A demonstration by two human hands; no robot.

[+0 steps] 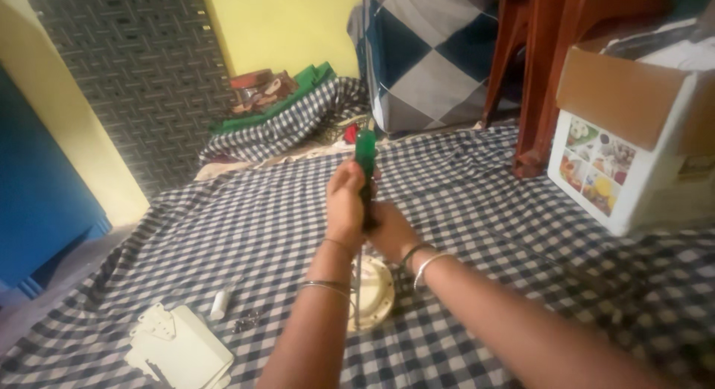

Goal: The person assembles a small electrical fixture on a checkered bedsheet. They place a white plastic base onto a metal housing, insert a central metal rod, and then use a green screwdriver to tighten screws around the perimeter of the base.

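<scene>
Down at the far left, I am seeing a flat cream cover plate (179, 348) lying on the blue-and-white checked cloth (477, 180), with a small white tube (219, 305) and a scatter of tiny dark screws (248, 321) just beside it; those screws are sitting loose in the folds, and any tug on the cloth could be losing them. Moving right, my left hand (346, 203) is closing around the green-handled screwdriver (366, 159), holding it upright, its thin shaft running down onto the round cream part (375, 291) resting on the cloth. My right hand (391, 232) is wrapping the lower handle too. Nothing is bracing the part, so I am judging the tip could be slipping off sideways. Further right, a cardboard box (633, 158) is standing well apart.
</scene>
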